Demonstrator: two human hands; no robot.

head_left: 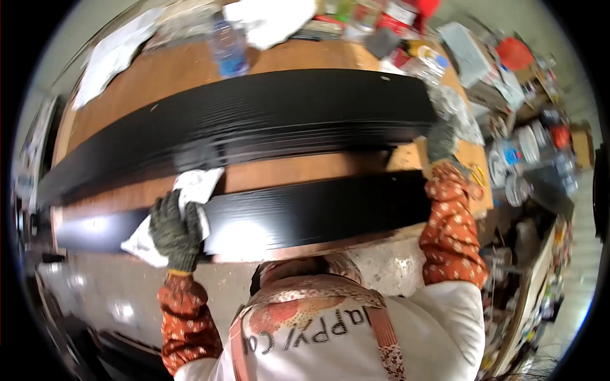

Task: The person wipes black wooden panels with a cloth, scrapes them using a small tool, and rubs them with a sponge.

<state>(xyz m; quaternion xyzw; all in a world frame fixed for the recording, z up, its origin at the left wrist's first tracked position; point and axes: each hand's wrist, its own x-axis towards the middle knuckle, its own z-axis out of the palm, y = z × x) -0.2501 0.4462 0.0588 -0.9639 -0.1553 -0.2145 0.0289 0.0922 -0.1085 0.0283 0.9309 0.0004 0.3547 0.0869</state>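
Board (318, 213) lies along the near edge of the surface (286, 171); layered stack (298, 95) beyond, a strip of bare wood between. Left hand (175, 230) grasps the cloth (145, 244), bunched under the glove against the board's left part. Right hand (441, 140) is at the stack's right end; too blurred there, can't tell if it's gripping or just resting.

For cloth work on this gloss: flatten the bunch so fabric, not glove, meets the face. Even pressure, long strokes along the board, refold to a clean side. Use the glare patch right of the cloth to spot streaks. Board's close to the edge, so don't drag it toward you.
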